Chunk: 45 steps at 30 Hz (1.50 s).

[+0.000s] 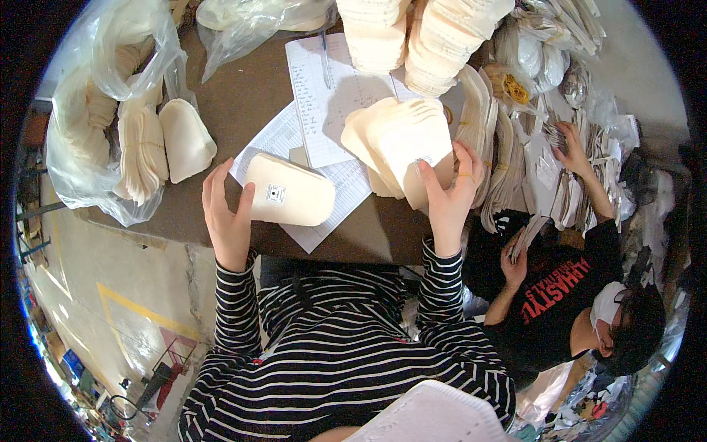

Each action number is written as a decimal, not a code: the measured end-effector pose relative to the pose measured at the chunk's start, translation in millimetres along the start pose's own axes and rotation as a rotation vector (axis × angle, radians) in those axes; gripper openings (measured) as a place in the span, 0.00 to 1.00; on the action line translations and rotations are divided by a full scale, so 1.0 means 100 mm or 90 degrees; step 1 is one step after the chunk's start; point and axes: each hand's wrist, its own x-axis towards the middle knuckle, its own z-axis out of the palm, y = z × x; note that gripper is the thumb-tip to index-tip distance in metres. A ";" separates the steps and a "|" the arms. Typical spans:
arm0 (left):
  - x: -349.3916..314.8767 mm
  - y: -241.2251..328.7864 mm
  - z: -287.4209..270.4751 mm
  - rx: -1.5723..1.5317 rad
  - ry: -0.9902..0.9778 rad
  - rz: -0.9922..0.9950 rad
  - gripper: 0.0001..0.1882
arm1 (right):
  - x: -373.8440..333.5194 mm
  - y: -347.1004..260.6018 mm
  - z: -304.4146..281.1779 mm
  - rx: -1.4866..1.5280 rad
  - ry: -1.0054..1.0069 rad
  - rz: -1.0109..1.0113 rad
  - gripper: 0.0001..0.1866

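Note:
My left hand (pixel 230 221) is beside the left edge of a small stack of cream tongue-shaped pieces (pixel 302 199), fingers apart, thumb near the edge. A small printed label (pixel 276 194) sits on its top piece. To the right, a fanned pile of similar cream pieces (pixel 401 136) lies on the table. My right hand (pixel 451 193) grips this pile's right edge, thumb over the top piece and fingers along the side. A small printed mark shows by that thumb. Written paper sheets (pixel 317 110) lie partly under both piles, with a pen (pixel 325 51) on top.
Tall cream stacks (pixel 372 37) stand at the back of the brown table (pixel 243 96). Plastic bags (pixel 81 147) of cream pieces and a loose piece (pixel 188 140) are at left. At right, a masked co-worker (pixel 567 295) handles pale strips beside bundled pieces (pixel 479 125).

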 end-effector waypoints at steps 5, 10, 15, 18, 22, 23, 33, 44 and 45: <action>-0.02 0.32 0.01 -0.199 -0.009 0.011 0.16 | -0.13 -0.04 0.05 0.227 0.041 0.071 0.24; -0.07 0.77 0.12 -0.320 -0.193 0.142 0.36 | -0.35 -0.15 -0.22 0.156 -0.036 -0.222 0.24; -0.19 0.87 0.38 -0.297 -0.343 0.210 0.33 | -0.40 -0.37 -0.40 0.129 -0.257 -0.304 0.16; -0.41 0.75 0.49 -0.368 -0.360 0.108 0.26 | -0.49 -0.24 -0.43 0.123 -0.282 -0.252 0.16; -0.80 0.56 0.59 -0.508 -0.308 -0.105 0.24 | -0.78 0.06 -0.33 0.268 -0.296 0.054 0.16; -0.81 0.58 0.57 -0.364 -0.316 0.007 0.27 | -0.87 0.12 -0.27 0.328 -0.314 0.093 0.17; -0.96 0.49 0.61 -0.440 -0.296 0.056 0.23 | -1.23 0.25 -0.13 0.304 -0.301 -0.048 0.32; -0.92 0.50 0.47 -0.459 -0.412 0.034 0.19 | -1.26 0.13 -0.10 0.224 -0.270 -0.079 0.16; -0.94 0.43 0.49 -0.464 -0.416 0.049 0.20 | -1.29 0.18 -0.09 0.257 -0.272 -0.090 0.16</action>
